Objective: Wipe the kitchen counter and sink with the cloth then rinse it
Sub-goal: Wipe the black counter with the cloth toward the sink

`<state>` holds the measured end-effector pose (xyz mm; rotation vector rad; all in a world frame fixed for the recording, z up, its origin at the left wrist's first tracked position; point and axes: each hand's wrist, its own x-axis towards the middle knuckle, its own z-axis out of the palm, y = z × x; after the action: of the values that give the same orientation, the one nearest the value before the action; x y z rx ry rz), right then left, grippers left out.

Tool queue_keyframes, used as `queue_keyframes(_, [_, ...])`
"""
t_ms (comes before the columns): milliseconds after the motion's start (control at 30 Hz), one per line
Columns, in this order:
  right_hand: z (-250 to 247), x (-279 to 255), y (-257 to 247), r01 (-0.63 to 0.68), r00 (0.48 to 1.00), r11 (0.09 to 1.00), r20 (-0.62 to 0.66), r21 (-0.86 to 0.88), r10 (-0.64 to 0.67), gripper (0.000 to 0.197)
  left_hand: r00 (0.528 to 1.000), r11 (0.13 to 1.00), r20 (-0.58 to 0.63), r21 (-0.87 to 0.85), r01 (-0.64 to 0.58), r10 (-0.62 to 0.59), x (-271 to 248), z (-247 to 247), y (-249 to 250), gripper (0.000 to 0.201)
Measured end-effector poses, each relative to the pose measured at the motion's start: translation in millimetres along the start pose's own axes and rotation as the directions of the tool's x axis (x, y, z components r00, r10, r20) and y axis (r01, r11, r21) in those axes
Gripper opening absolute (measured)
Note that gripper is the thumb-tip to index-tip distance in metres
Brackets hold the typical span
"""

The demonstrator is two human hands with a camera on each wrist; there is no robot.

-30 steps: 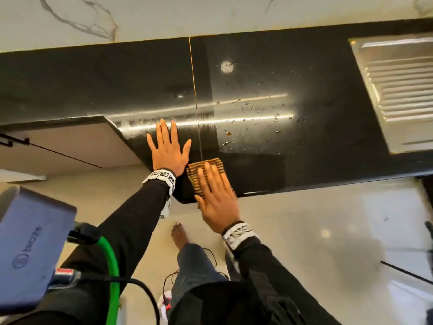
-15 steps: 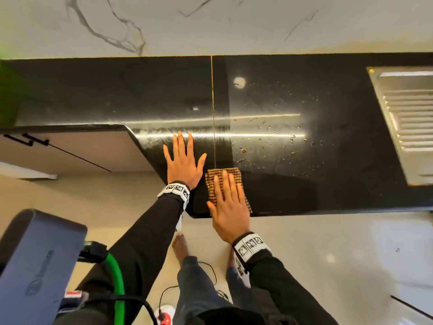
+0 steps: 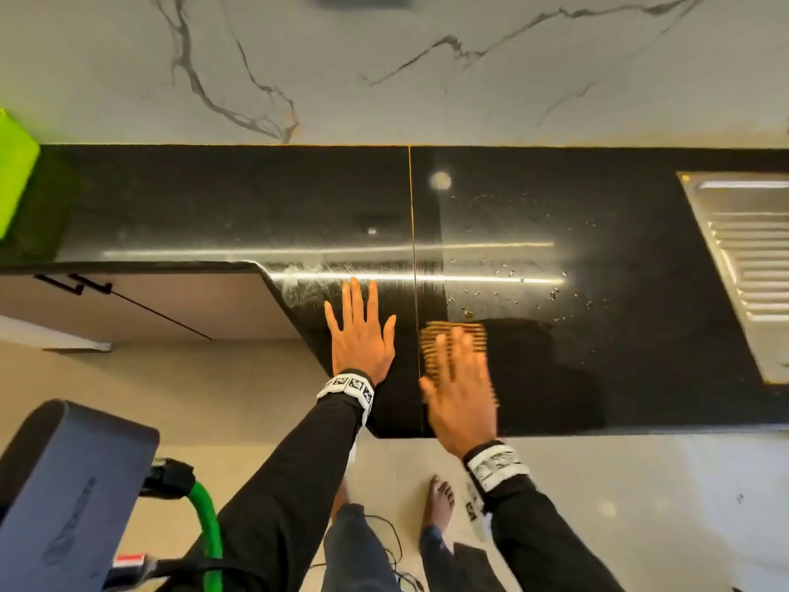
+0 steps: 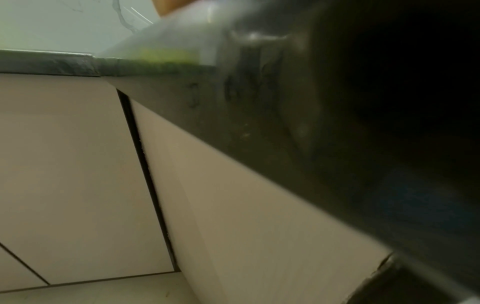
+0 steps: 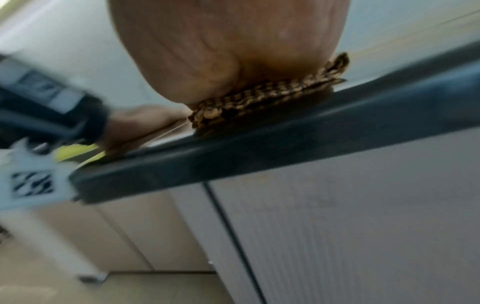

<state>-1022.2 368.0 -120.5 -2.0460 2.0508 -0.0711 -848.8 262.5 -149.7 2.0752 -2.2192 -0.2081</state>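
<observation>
Head view: right hand (image 3: 459,388) flat, pressing folded brown checked cloth (image 3: 435,337) onto glossy black stone counter (image 3: 597,378) near front edge; left hand (image 3: 360,335) spread beside, bracing. Best swept rightward through scattered water droplets (image 3: 512,288) with even pressure.

Black polished counter (image 3: 597,215), thin seam (image 3: 412,232) running back to front. Drainboard (image 3: 751,267) of the sink set in at the right end. Left hand (image 3: 360,335) flat near the angled front-left corner; right hand (image 3: 459,386) flat on the checked brown cloth (image 3: 431,339) at the front edge, just right of the seam. Water droplets (image 3: 512,284) mid-counter. Lime-green object (image 3: 15,173) at far left, probably a box.
</observation>
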Motion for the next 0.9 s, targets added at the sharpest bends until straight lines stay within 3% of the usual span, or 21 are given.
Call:
queue_keyframes(67, [4,15,-19,0.164,0.986,0.986,0.036,-0.028,-0.163,0.069,1.0,1.0,0.012,-0.019,-0.001,0.002,1,1,-2,0.07])
queue_keyframes(133, [-1,34,0,0.216,0.976,0.975,0.047,-0.059,-0.213,0.068,1.0,1.0,0.014,-0.02,-0.003,0.003,-1,1,-2,0.071])
queue_keyframes(167, [-5,43,19,0.176,0.984,0.982,0.041,-0.069,-0.174,0.069,1.0,1.0,0.021,-0.023,-0.005,0.006,-1,0,-2,0.072])
queue_keyframes(233, [-19,57,64,-0.052,0.999,0.996,0.005,-0.073,0.052,0.071,1.0,1.0,0.029,-0.015,-0.01,0.01,-1,-2,-1,0.073])
queue_keyframes(300, [-33,60,94,-0.304,0.952,0.953,-0.032,-0.01,0.303,0.076,0.999,1.0,0.037,-0.017,-0.013,0.014,1,-4,-1,0.074])
queue_keyframes(400, [-34,58,70,-0.436,0.9,0.9,-0.009,0.015,0.436,0.079,0.998,0.999,0.065,-0.032,-0.025,0.027,0,-5,-1,0.075])
queue_keyframes(467, [-21,53,20,-0.349,0.937,0.937,-0.013,-0.005,0.349,0.074,0.996,0.998,0.088,-0.054,-0.025,0.03,-2,-5,-2,0.075])
queue_keyframes(533, [-5,51,-26,-0.131,0.991,0.991,0.029,-0.013,0.131,0.069,0.994,0.995,0.09,-0.079,-0.054,0.061,3,-4,-6,0.074])
queue_keyframes(600, [-2,60,-38,0.055,0.997,0.998,0.049,-0.019,-0.054,0.067,0.989,0.989,0.094,-0.098,-0.108,0.117,17,-4,-15,0.071])
queue_keyframes(667, [-6,79,-22,0.095,0.995,0.995,0.042,-0.024,-0.094,0.066,0.98,0.983,0.103,-0.086,-0.163,0.172,44,-5,-36,0.068])
queue_keyframes(700, [-11,86,0,0.053,0.998,0.998,0.043,-0.028,-0.051,0.067,0.979,0.983,0.106,-0.077,-0.168,0.175,55,-8,-42,0.069])
queue_keyframes(767, [-26,102,47,-0.152,0.988,0.988,0.041,-0.004,0.152,0.071,0.975,0.981,0.118,-0.069,-0.183,0.19,79,-13,-57,0.074])
queue_keyframes(833, [-40,113,79,-0.357,0.934,0.934,0.013,0.022,0.357,0.08,0.963,0.971,0.125,-0.032,-0.236,0.238,95,-13,-65,0.079])
queue_keyframes(900, [-43,113,73,-0.449,0.893,0.893,0.049,0.029,0.447,0.084,0.958,0.967,0.131,-0.013,-0.254,0.254,100,-13,-68,0.081])
